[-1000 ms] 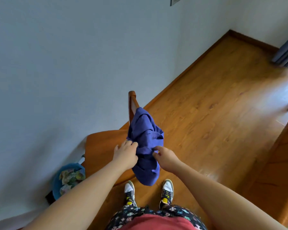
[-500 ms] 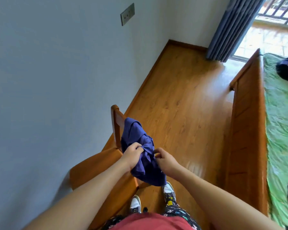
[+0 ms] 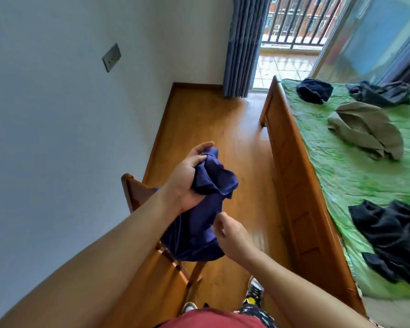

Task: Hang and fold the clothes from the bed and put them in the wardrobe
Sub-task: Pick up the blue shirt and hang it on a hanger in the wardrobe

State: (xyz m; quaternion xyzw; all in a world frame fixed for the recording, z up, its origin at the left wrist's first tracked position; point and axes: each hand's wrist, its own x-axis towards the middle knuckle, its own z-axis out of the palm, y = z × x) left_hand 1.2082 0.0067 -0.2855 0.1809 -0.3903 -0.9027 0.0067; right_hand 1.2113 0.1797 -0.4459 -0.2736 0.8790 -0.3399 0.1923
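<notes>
A crumpled dark blue garment (image 3: 199, 223) hangs over the wooden chair (image 3: 137, 188). My left hand (image 3: 187, 181) grips its upper bunch, palm turned up. My right hand (image 3: 232, 237) sits at the garment's lower right edge with loosely curled fingers and the thumb apart, holding nothing that I can see. To the right, on the green bed cover (image 3: 341, 176), lie a khaki garment (image 3: 365, 129), a black pile (image 3: 393, 235), a navy piece (image 3: 314, 90) and a dark grey piece (image 3: 381, 93). No wardrobe is in view.
The bed's wooden side board (image 3: 294, 181) runs along my right. A strip of wooden floor (image 3: 213, 119) lies between it and the white wall at left. A grey-blue curtain (image 3: 243, 43) and an open balcony door are at the far end.
My left hand has lifted the blue garment higher and turned palm up. My right hand has loosened its pinch and dropped lower. My view has swung right, bringing the bed and its clothes in.
</notes>
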